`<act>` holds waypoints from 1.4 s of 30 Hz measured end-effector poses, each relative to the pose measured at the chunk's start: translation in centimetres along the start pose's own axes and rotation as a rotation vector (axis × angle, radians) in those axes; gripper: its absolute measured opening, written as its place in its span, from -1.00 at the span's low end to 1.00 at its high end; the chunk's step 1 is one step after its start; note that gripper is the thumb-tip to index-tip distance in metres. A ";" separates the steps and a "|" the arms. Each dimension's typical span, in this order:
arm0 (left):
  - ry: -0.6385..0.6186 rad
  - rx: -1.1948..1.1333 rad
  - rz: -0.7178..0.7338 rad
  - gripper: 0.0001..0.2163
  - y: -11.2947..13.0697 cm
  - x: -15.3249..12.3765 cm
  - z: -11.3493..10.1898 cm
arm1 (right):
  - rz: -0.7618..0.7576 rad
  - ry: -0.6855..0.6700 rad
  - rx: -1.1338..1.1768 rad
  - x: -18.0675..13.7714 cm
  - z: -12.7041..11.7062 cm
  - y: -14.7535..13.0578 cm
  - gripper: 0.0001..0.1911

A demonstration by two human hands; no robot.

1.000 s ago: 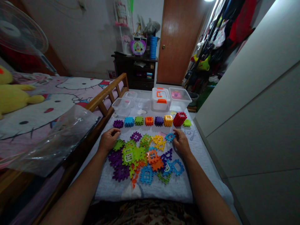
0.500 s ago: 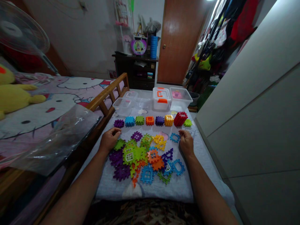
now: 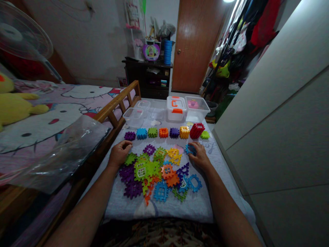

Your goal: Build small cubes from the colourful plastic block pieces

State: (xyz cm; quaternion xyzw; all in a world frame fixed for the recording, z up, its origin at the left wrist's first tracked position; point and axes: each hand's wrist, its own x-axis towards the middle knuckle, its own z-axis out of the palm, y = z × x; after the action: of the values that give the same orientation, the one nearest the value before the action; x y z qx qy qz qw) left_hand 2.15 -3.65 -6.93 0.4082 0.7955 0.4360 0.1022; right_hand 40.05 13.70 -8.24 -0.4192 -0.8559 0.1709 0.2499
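Note:
My left hand (image 3: 120,153) rests on the cloth at the left of the pile, fingers loosely bent, thumb a little apart, nothing in it. A light green toy piece (image 3: 131,158) lies beside it, and a purple stack (image 3: 130,136) stands just beyond. With thumb and fingers at opposite edges, my right hand (image 3: 199,155) grips a blue window-shaped building piece (image 3: 187,149), partly hidden under the fingers. Between my hands spreads a loose pile of notched plastic pieces: green (image 3: 154,168), purple (image 3: 133,189), orange (image 3: 172,179), yellow (image 3: 174,156) and blue (image 3: 161,191).
Behind the pile runs a row of sorted stacks, including orange (image 3: 163,132), yellow (image 3: 184,132) and a tall red one (image 3: 197,131). Clear plastic boxes (image 3: 133,118) and a lidded box (image 3: 176,115) stand at the back. A wooden bed rail (image 3: 118,99) borders the left; a white cabinet (image 3: 277,137) the right.
My right hand has moved a little left, from the blue piece's right side to over it, its thumb and fingers now around the piece. My left hand stays in place.

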 end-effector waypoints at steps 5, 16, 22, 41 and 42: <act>-0.004 -0.014 -0.001 -0.70 0.0 0.0 0.0 | -0.026 -0.009 0.023 0.2 -0.1 0.1 -0.50; -0.009 0.013 -0.005 -0.68 -0.4 0.1 0.1 | 0.007 -0.216 0.165 -2.3 -5.0 -0.3 -0.77; -0.004 0.005 0.024 -0.71 -0.6 0.1 0.1 | 0.048 -0.427 0.191 -5.2 -6.5 -2.0 -0.92; -0.394 0.158 0.250 -0.33 2.3 -3.6 -2.6 | 0.084 -0.291 0.217 -6.2 -6.2 -2.9 -0.88; -0.416 0.196 0.293 -0.29 2.3 -4.6 -2.7 | 0.089 -0.270 0.235 -6.3 -6.1 -2.9 -0.85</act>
State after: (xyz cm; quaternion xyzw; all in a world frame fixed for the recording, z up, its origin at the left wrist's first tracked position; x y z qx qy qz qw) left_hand 5.02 -8.08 -4.43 0.6077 0.7282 0.2739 0.1595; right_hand 45.02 7.49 -3.56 -0.3977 -0.8365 0.3352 0.1723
